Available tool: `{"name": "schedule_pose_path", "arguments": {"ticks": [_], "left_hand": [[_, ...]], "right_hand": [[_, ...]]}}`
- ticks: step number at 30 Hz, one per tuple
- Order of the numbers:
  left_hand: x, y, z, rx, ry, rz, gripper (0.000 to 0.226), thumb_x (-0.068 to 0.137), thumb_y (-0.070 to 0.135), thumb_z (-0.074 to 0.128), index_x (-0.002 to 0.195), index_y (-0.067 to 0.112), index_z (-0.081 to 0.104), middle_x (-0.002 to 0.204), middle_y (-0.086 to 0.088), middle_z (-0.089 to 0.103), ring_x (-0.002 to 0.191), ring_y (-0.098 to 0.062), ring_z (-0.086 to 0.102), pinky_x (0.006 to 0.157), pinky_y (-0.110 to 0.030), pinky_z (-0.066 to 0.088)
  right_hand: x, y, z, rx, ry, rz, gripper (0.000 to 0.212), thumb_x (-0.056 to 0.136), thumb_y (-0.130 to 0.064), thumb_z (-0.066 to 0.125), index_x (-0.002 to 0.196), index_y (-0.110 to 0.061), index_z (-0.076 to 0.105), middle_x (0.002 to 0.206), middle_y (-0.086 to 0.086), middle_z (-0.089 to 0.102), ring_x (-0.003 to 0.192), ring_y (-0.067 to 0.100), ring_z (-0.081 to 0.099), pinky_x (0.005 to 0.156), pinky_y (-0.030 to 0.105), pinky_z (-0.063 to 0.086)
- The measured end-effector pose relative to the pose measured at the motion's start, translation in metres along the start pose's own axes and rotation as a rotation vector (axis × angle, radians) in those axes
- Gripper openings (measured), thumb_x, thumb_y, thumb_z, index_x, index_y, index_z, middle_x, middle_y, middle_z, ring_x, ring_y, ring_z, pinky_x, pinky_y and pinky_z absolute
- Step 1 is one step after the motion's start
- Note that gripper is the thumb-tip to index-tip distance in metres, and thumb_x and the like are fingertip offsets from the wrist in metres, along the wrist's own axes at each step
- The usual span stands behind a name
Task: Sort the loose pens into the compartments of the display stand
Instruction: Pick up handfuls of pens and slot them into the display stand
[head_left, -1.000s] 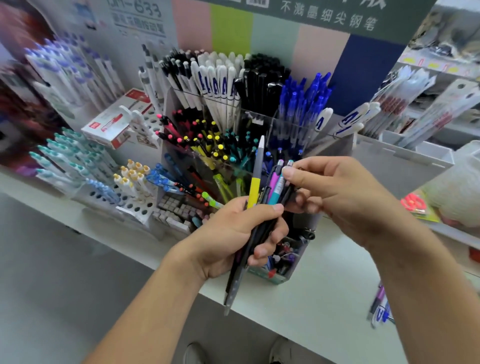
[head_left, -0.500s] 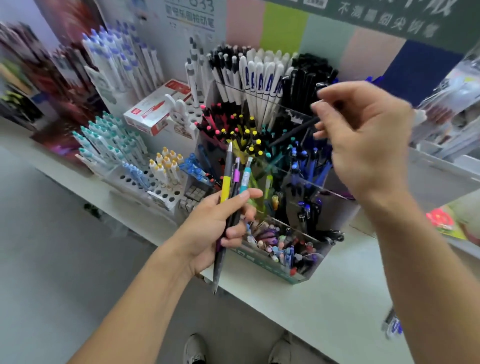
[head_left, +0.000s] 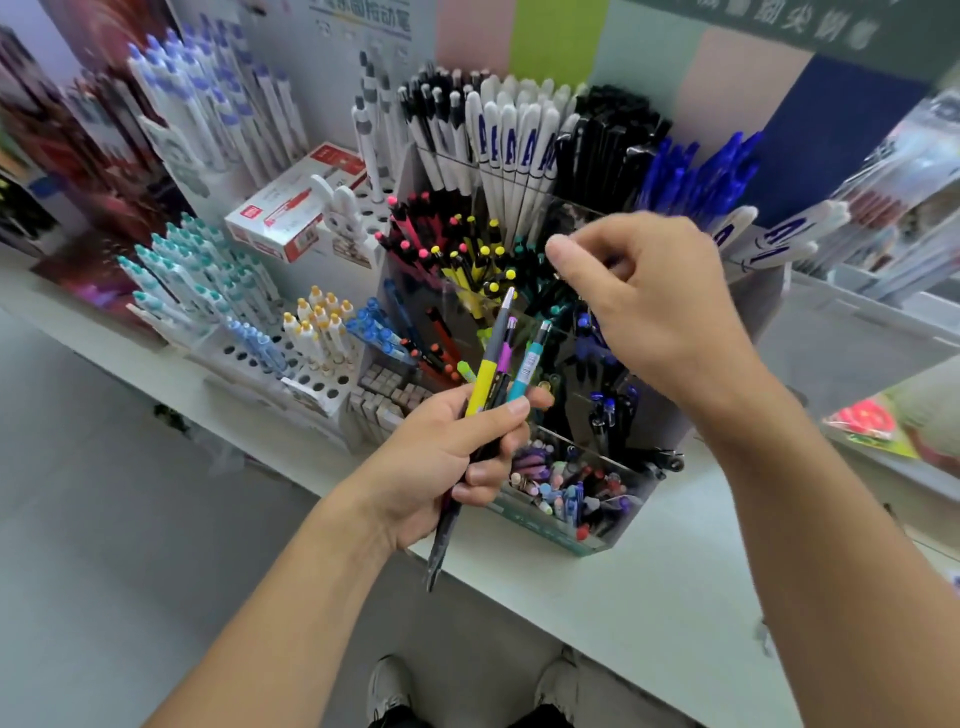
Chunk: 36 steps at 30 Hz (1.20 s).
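Observation:
My left hand (head_left: 441, 457) is shut on a bunch of loose pens (head_left: 488, 364): a yellow one, a purple one, a teal one and at least one dark one, tips pointing down past the shelf edge. It is in front of the clear display stand (head_left: 550, 527), whose compartments hold black, white, blue, pink, yellow and teal pens. My right hand (head_left: 660, 312) hovers over the stand's middle compartments, just above and right of the bunch. Its fingers are loosely curled with the thumb out, and no pen shows in it.
White peg holders with teal-capped pens (head_left: 208, 280) and yellow-capped pens (head_left: 317, 322) stand left of the stand. A red and white box (head_left: 296, 208) lies behind them. The white shelf (head_left: 597, 597) runs along the front. More pen racks (head_left: 893, 208) sit at the right.
My right hand drew a black pen out of the bunch, carried it up to the back of the stand, and has come back down without it. My left hand kept its grip.

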<state>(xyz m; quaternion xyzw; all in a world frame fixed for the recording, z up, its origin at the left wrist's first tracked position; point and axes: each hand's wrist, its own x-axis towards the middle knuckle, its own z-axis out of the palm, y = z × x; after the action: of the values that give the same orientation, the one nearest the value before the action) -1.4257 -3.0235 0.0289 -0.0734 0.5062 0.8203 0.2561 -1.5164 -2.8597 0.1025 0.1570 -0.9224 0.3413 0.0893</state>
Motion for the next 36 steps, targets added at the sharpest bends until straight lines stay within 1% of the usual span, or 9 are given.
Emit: {"name": "schedule_pose_path", "arguments": {"ticks": [4,7,11,15,18,25,30,34,36], "left_hand": [[0.002,0.007,0.011,0.222,-0.09,-0.043,0.02,0.088,0.031,0.065,0.103,0.021,0.074,0.066,0.003,0.047,0.046,-0.008,0.027,0.04,-0.018,0.019],[0.006,0.01,0.015,0.302,-0.049,-0.03,0.015,0.097,0.023,0.062,0.108,0.017,0.07,0.064,0.004,0.043,0.047,-0.009,0.025,0.04,-0.019,0.019],[0.007,0.003,0.013,0.113,0.124,0.026,0.04,0.087,0.034,0.071,0.117,0.008,0.064,0.065,0.004,0.038,0.047,-0.007,0.021,0.035,-0.015,0.02],[0.004,0.004,0.023,-0.095,0.241,0.22,0.044,0.074,0.033,0.075,0.107,0.007,0.064,0.065,0.007,0.055,0.043,-0.003,0.025,0.035,-0.014,0.022],[0.005,0.015,0.024,-0.151,0.326,0.343,0.022,0.078,0.031,0.073,0.087,0.014,0.062,0.067,0.003,0.054,0.043,-0.006,0.023,0.037,-0.017,0.018],[-0.001,0.036,0.001,0.057,0.38,0.358,0.026,0.076,0.031,0.078,0.076,0.02,0.055,0.063,-0.001,0.03,0.045,-0.01,0.02,0.035,-0.018,0.02],[-0.011,0.031,-0.021,-0.065,0.402,0.227,0.033,0.099,0.04,0.057,0.109,0.009,0.062,0.071,0.002,0.048,0.045,-0.007,0.029,0.034,-0.016,0.024],[-0.016,0.023,-0.021,-0.145,0.308,0.161,0.016,0.104,0.02,0.049,0.114,0.008,0.052,0.067,0.001,0.051,0.044,-0.007,0.03,0.033,-0.015,0.023],[-0.018,0.018,-0.022,-0.13,0.296,0.176,0.012,0.104,0.017,0.05,0.112,0.009,0.053,0.067,0.002,0.053,0.044,-0.007,0.032,0.034,-0.016,0.025]], "right_hand": [[-0.025,0.001,-0.01,0.301,-0.293,0.152,0.022,0.087,-0.038,0.076,0.08,-0.016,0.079,0.066,0.003,0.068,0.055,0.017,0.051,0.055,0.035,0.048],[-0.027,0.009,-0.022,0.607,-0.112,0.312,0.015,0.091,-0.023,0.073,0.08,-0.014,0.074,0.07,0.001,0.059,0.058,0.007,0.044,0.051,0.017,0.036],[-0.038,0.018,-0.05,0.949,0.192,0.379,0.011,0.101,-0.012,0.057,0.092,-0.007,0.063,0.076,0.007,0.062,0.061,0.012,0.058,0.05,0.017,0.045],[-0.06,0.012,-0.028,1.034,0.092,0.483,0.007,0.095,-0.007,0.061,0.094,-0.002,0.065,0.08,0.011,0.074,0.074,0.02,0.074,0.069,0.018,0.058],[-0.067,0.012,-0.013,0.935,-0.117,0.486,0.004,0.087,-0.001,0.068,0.091,-0.001,0.069,0.077,0.014,0.074,0.072,0.024,0.074,0.068,0.023,0.06],[-0.035,0.001,-0.003,0.413,-0.662,0.135,0.023,0.078,-0.025,0.077,0.098,-0.014,0.079,0.081,0.007,0.077,0.068,0.012,0.065,0.068,0.023,0.055],[0.005,-0.017,0.002,0.416,-0.157,0.056,0.003,0.09,-0.017,0.075,0.09,-0.014,0.075,0.076,0.004,0.071,0.065,0.012,0.06,0.062,0.027,0.051],[0.044,-0.032,0.031,0.423,0.165,-0.003,0.013,0.088,-0.019,0.077,0.083,-0.023,0.065,0.079,0.0,0.074,0.073,0.018,0.072,0.073,0.042,0.061],[0.054,-0.036,0.044,0.335,0.243,-0.015,0.016,0.086,-0.02,0.08,0.082,-0.022,0.064,0.077,-0.005,0.072,0.07,0.008,0.069,0.072,0.034,0.06]]}}
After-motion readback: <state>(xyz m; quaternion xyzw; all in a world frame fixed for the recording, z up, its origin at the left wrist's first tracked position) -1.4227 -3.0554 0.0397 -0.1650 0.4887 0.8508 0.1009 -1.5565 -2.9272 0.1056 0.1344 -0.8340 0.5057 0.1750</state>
